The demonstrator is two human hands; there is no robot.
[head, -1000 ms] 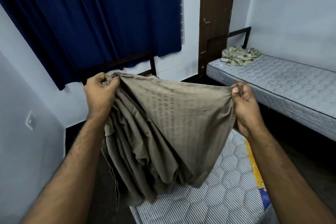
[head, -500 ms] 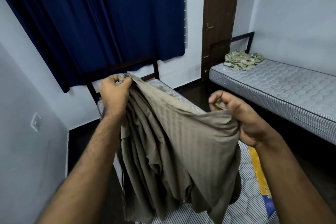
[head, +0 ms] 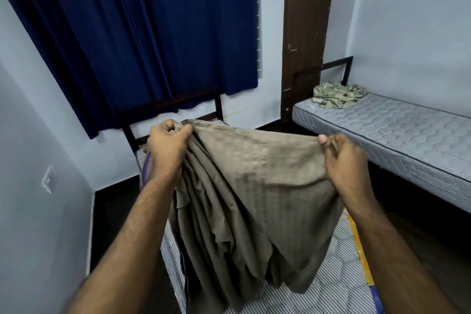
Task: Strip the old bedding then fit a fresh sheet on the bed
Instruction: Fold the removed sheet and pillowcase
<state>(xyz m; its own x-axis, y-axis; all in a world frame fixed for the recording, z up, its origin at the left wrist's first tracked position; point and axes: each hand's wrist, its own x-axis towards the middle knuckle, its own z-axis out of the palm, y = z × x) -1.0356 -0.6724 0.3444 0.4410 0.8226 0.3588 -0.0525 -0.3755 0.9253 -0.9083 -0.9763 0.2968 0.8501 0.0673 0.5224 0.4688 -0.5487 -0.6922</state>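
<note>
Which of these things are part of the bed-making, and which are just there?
In use: left hand and right hand gripping the brown sheet; bare striped mattress below it.

Just there: crumpled patterned cloth on the second bed; blue curtain; door.

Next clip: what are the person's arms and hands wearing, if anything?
Nothing shows on them: both forearms are bare up to the frame's edge, with no sleeve cuffs in view. The left hand and right hand have no gloves, and no rings, watch or wristband can be seen.

— What kind of room is this?
— A small bedroom: two narrow beds with bare quilted mattresses (head: 397, 130), a dark blue curtain (head: 142, 33), a brown wooden door (head: 305, 33), plain pale walls.
</note>
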